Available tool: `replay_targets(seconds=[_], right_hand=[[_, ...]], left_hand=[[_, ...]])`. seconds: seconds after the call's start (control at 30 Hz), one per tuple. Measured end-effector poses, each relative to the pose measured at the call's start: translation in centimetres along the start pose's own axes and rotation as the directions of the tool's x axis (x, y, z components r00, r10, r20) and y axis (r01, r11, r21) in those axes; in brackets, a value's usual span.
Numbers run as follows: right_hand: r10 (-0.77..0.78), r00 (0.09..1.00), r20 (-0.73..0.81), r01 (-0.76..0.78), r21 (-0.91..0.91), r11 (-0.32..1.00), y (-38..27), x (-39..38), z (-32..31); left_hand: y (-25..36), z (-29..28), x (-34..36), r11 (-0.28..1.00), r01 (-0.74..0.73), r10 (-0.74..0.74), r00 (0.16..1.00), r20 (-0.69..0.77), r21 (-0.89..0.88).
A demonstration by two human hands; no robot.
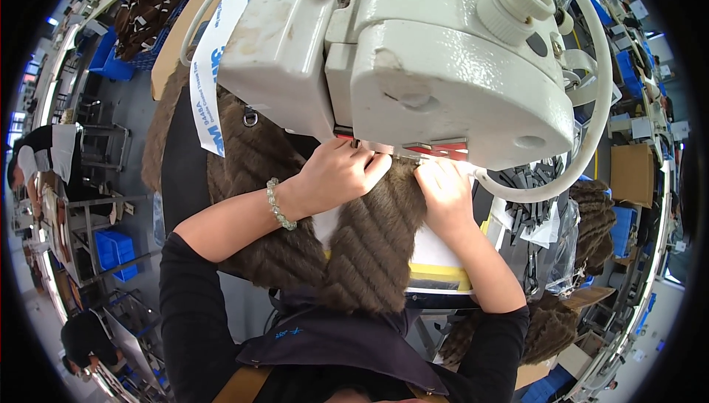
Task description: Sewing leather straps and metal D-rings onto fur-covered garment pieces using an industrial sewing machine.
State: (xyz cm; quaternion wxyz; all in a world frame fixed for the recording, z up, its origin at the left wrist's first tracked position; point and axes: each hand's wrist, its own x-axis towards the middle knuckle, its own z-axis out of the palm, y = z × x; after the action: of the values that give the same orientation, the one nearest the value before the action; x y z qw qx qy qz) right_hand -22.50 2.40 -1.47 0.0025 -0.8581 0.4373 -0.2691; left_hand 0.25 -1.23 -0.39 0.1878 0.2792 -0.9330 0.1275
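Note:
A large cream sewing machine (458, 85) fills the top of the view, its needle area mostly hidden under the head. My left hand (347, 170), with a bead bracelet at the wrist, is curled and shut on a brown fur piece (373, 255) just under the machine head. My right hand (443, 185) has its bent fingers pressed on the same fur at the right of the needle area, beside red parts. More of the fur drapes to the left over a dark surface. A white printed tape (207, 93) hangs down the machine's left side.
Black strips (532, 196) and a pale sheet lie at the right, with fur pieces (594, 226) beyond. Cardboard boxes (631, 174), blue bins (114, 252) and benches stand around. Co-workers (52, 159) are at the left and lower left (85, 336).

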Motion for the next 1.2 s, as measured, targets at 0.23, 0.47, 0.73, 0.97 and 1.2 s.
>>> replay_targets(seconds=[0.23, 0.47, 0.73, 0.97, 1.2], right_hand=[[-0.053, 0.998, -0.028, 0.053, -0.004, 0.999, 0.1, 0.2, -0.1], [-0.056, 0.998, -0.034, 0.056, -0.007, 0.998, 0.0, 0.4, -0.2], [-0.058, 0.998, -0.034, 0.058, -0.019, 0.998, 0.1, 0.3, -0.2], [-0.057, 0.998, 0.002, 0.057, -0.021, 0.998, -0.1, 0.3, -0.4], [-0.066, 0.992, 0.104, 0.074, -0.072, 0.995, -0.8, 0.3, -1.2]], left_hand=[[0.0, 0.2, -0.1, 1.000, 0.002, -0.002, 1.000, 0.011, -0.018], [-0.1, 0.2, -0.1, 1.000, -0.009, 0.008, 1.000, -0.016, -0.012], [0.0, 0.7, -0.3, 1.000, -0.020, 0.021, 0.999, -0.028, 0.012], [0.3, 0.3, -0.5, 0.999, -0.039, 0.039, 0.999, -0.007, 0.021], [0.9, -0.8, -0.6, 0.993, -0.055, 0.055, 0.998, -0.006, -0.100]])
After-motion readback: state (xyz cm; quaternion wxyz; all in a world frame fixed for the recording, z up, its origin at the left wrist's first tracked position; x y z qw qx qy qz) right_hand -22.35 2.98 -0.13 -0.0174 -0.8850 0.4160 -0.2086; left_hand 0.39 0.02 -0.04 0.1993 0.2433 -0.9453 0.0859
